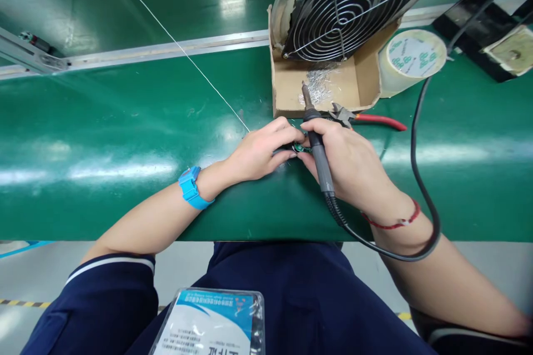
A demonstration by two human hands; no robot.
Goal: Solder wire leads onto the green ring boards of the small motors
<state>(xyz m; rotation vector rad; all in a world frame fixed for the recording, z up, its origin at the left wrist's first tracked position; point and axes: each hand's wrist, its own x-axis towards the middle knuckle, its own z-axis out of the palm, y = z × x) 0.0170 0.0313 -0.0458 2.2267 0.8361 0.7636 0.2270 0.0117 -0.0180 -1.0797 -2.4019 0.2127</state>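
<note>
My left hand point(260, 151), with a blue wrist strap point(191, 187), pinches a small green part point(300, 148) on the green bench mat point(104, 138). My right hand point(350, 163) meets it from the right, fingers closed round a grey soldering iron point(318, 147) whose tip points away toward the cardboard tray. The iron's black cable point(416, 138) loops off past my right wrist, which has a red cord bracelet. A thin solder wire point(183, 50) runs from the upper left down to my left fingers. Most of the small part is hidden by my fingers.
A cardboard tray point(287, 86) holding metal clippings sits just beyond my hands, with a wire-guarded fan point(353, 5) leaning over it. Red-handled cutters point(375, 120) lie beside the tray. A tape roll point(410, 58) and a black stand point(491, 33) sit at the right. A metal rail point(145, 52) crosses behind.
</note>
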